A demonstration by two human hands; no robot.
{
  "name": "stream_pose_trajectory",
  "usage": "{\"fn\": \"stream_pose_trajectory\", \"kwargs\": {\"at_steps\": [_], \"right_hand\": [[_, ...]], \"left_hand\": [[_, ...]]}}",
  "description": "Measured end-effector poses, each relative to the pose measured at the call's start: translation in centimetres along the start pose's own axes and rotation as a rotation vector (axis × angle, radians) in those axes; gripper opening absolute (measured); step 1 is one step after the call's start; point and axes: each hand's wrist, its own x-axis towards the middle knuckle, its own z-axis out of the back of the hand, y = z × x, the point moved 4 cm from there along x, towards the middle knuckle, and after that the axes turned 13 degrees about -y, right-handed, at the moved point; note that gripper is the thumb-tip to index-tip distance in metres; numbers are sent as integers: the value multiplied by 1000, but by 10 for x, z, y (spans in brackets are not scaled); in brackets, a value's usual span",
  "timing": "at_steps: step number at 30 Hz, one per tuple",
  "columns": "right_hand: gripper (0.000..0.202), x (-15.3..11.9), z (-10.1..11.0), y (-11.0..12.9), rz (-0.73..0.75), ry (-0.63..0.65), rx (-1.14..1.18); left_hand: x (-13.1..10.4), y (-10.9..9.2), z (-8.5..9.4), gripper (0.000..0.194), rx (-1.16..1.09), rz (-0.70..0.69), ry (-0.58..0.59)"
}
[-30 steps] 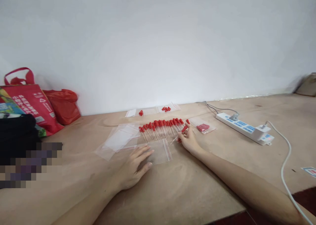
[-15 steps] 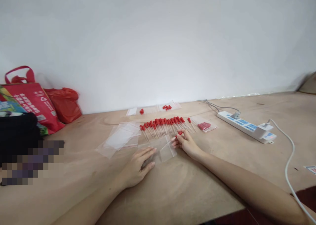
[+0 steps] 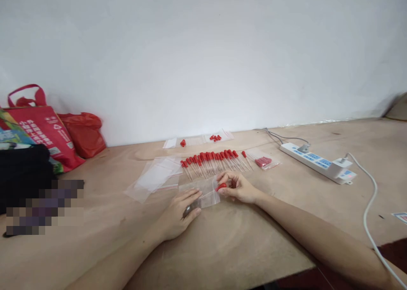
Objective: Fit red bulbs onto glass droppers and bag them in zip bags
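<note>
A clear zip-lock bag (image 3: 210,199) lies on the table between my hands. My left hand (image 3: 181,211) rests over its left part, thumb apart from the fingers, pressing it to the table. At the bag's right end, my right hand (image 3: 238,188) pinches the red rubber bulb of a dropper (image 3: 221,187). The dropper's clear tube runs left into the bag and is hard to make out. Just beyond my hands lies a row of red-bulbed droppers (image 3: 210,156), several side by side, tips toward me.
Flat clear bags (image 3: 155,175) lie at left. Beyond the row are loose red bulbs (image 3: 215,138) on plastic. A bag of red bulbs (image 3: 263,162) lies right, near a power strip (image 3: 318,163) with a white cable (image 3: 370,205). A red carrier bag (image 3: 51,133) stands far left.
My right hand has moved slightly left and toward me, bringing the dropper's bulb up to the bag's end as the tube slid further in. My left hand has stayed put.
</note>
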Motion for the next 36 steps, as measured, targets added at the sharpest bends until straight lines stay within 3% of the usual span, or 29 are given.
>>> {"fn": "stream_pose_trajectory", "kwargs": {"at_steps": [9,17,19,23,25,28,32,34,36], "right_hand": [[34,-5,-14,-4,-113,128,82],[28,8,15,-11,-151,105,-59],[27,7,17,-8,-122,159,-130],[23,0,14,4,84,290,-338],[22,-1,17,7,147,298,-427],[19,11,38,9,134,112,-628],[15,41,88,13,-50,-422,-1180],[20,55,102,13,-113,-528,-1281],[24,66,108,11,-148,-553,-1311]], "left_hand": [[0,1,-2,41,-6,9,6],[-1,0,8,40,-53,20,69],[-1,-2,8,40,-55,-9,87],[-1,-2,6,41,-83,-37,89],[-1,-2,4,39,-98,-48,94],[-3,0,3,36,-110,-69,98],[-4,4,1,35,-117,-65,108],[-4,5,0,34,-116,-54,117],[-3,4,1,34,-118,-43,122]]}}
